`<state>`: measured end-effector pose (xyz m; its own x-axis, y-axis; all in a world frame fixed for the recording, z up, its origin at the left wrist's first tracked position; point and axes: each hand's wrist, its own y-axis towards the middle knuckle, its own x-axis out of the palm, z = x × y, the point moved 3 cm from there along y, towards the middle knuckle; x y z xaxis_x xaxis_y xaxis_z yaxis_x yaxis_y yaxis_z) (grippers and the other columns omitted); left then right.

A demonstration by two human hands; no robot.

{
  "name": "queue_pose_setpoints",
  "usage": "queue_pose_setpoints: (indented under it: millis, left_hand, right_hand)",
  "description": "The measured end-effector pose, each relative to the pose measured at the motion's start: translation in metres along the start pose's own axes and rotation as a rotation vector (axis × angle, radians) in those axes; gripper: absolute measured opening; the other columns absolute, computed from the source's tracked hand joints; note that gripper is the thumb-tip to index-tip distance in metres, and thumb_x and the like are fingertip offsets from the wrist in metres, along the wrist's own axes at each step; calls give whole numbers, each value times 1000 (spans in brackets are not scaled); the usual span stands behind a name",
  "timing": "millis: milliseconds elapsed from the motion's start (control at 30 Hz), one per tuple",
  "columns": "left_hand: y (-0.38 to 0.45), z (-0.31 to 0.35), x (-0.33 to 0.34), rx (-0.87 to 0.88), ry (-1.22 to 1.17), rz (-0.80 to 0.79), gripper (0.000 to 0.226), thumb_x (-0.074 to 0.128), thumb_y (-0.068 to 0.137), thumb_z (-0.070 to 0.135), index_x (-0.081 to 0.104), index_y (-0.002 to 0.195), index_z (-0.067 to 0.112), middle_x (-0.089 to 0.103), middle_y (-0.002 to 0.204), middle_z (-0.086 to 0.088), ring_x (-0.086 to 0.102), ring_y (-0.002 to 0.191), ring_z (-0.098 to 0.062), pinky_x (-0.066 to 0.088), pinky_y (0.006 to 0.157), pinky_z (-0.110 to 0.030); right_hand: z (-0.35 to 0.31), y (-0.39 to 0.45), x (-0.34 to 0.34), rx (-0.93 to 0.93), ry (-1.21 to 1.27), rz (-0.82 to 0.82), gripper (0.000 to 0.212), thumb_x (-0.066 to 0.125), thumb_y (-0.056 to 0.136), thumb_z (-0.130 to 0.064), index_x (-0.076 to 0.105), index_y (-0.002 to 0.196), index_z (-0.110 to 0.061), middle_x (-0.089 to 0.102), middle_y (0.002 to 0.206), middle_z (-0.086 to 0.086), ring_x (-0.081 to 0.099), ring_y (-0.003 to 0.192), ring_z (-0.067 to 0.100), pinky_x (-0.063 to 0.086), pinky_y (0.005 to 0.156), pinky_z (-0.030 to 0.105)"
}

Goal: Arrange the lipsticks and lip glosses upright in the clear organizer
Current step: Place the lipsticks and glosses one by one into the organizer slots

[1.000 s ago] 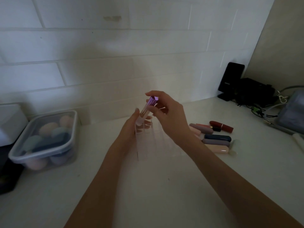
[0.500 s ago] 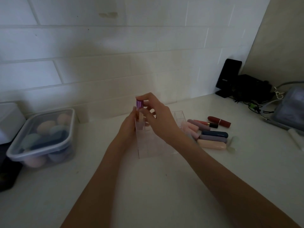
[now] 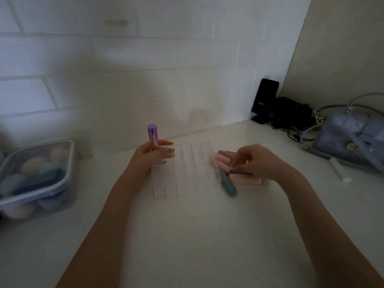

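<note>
A clear organizer point(image 3: 187, 175) with several slots stands on the white counter in the middle. A lip gloss with a purple cap point(image 3: 152, 135) stands upright in its far left slot. My left hand point(image 3: 148, 159) holds the organizer's far left end, fingers against the gloss tube. My right hand point(image 3: 257, 161) hovers over a pile of lipsticks to the right, fingers curled down onto them; what it grips is blurred. The pile includes pink tubes point(image 3: 221, 161), a blue-grey tube point(image 3: 228, 185) and a peach tube point(image 3: 246, 180).
A lidded plastic box of makeup sponges point(image 3: 35, 175) sits at the left. At the back right stand a black device point(image 3: 265, 99) with cables and a grey pouch point(image 3: 353, 138). A white stick point(image 3: 339, 170) lies near the pouch. A tiled wall backs the counter.
The purple-capped gloss went from my right hand into the organizer's far left slot. My right hand let go and moved right to the lipstick pile. My left hand stayed on the organizer.
</note>
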<state>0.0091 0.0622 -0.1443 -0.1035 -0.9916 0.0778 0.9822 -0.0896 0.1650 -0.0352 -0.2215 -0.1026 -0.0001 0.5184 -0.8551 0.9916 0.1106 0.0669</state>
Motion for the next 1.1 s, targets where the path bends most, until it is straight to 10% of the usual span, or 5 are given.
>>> queue_pose_setpoints:
  millis: [167, 400, 600, 733, 1100]
  left_hand:
    - [-4, 2, 2, 13, -8, -6, 18, 64, 83, 5, 72, 88, 20, 77, 85, -1, 73, 83, -18, 50, 78, -33]
    - [-11, 4, 6, 1, -42, -37, 17, 68, 76, 12, 72, 90, 19, 76, 88, -2, 72, 87, -21, 49, 79, -33]
    - [-9, 3, 8, -14, -50, -20, 18, 61, 83, 4, 72, 89, 18, 76, 87, -2, 72, 85, -20, 47, 79, -35]
    - [-9, 2, 11, -6, -49, -33, 17, 62, 83, 5, 72, 89, 18, 76, 88, -3, 72, 87, -22, 47, 81, -36]
    - [-7, 3, 12, -42, -92, -88, 22, 66, 68, 16, 73, 89, 17, 76, 89, -6, 72, 86, -22, 49, 76, -31]
  right_hand:
    - [1, -14, 19, -51, -74, -129, 15, 69, 80, -16, 66, 94, -19, 39, 142, -25, 52, 111, 5, 46, 93, 29]
    - [-11, -17, 19, -95, -180, -89, 7, 61, 87, -25, 67, 91, -27, 42, 146, -16, 52, 122, 18, 46, 97, 39]
    - [-25, -25, 7, -71, 221, 89, 24, 50, 88, -51, 50, 92, -27, 70, 98, 9, 61, 66, 1, 46, 55, 9]
    - [-46, -26, 11, -169, 532, 85, 11, 52, 94, -32, 54, 103, -39, 65, 87, 26, 66, 80, 34, 58, 73, 52]
    - [-107, 5, 33, -252, 644, 335, 17, 58, 92, -36, 49, 95, -22, 71, 79, -3, 67, 75, 4, 55, 73, 30]
